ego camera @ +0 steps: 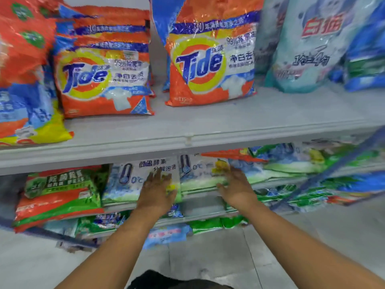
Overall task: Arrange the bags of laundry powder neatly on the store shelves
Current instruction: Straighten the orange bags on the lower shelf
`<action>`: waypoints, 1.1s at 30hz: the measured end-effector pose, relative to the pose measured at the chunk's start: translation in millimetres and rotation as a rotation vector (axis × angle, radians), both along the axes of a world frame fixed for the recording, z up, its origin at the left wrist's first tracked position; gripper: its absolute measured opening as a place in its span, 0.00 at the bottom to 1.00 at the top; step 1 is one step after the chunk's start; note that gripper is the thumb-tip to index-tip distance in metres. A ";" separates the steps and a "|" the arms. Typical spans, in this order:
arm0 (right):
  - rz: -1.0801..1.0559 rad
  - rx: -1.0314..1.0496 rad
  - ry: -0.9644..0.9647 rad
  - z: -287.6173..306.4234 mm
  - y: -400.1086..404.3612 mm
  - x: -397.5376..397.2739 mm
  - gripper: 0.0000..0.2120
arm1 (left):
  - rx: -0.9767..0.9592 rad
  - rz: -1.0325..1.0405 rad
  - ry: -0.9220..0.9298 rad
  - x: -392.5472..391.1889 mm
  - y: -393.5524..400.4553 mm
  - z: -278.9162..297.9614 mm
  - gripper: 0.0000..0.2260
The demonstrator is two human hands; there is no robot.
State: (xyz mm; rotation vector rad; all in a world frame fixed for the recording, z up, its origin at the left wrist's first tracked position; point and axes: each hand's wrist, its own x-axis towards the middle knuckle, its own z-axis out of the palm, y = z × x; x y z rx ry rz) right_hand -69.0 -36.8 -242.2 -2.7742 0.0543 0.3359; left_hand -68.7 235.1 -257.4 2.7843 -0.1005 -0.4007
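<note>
Hands flat on the lower-shelf bags, nothing gripped.

Left of the shelf lip (187, 140), the red-green stack (58, 197) sagged outward; I judged it could slide. Below the lip, my left hand (156, 192) and right hand (237, 188) lay open-fingered on the white-blue bags (129, 180). Little headroom under the lip; bare floor behind.

Grey shelving (187, 140) above pale tiled floor (208, 253)
</note>
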 end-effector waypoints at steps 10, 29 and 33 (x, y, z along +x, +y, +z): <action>-0.278 0.250 0.070 11.0 -39.1 -2.4 0.34 | 0.040 -0.064 0.016 11.5 -47.2 0.6 0.33; 0.180 -0.173 -0.276 27.7 -83.5 75.1 0.15 | 0.036 0.211 0.084 -40.6 -107.4 0.6 0.31; 0.204 -0.052 -0.211 24.7 -94.9 84.8 0.08 | -0.011 0.316 0.056 -55.4 -136.7 4.1 0.29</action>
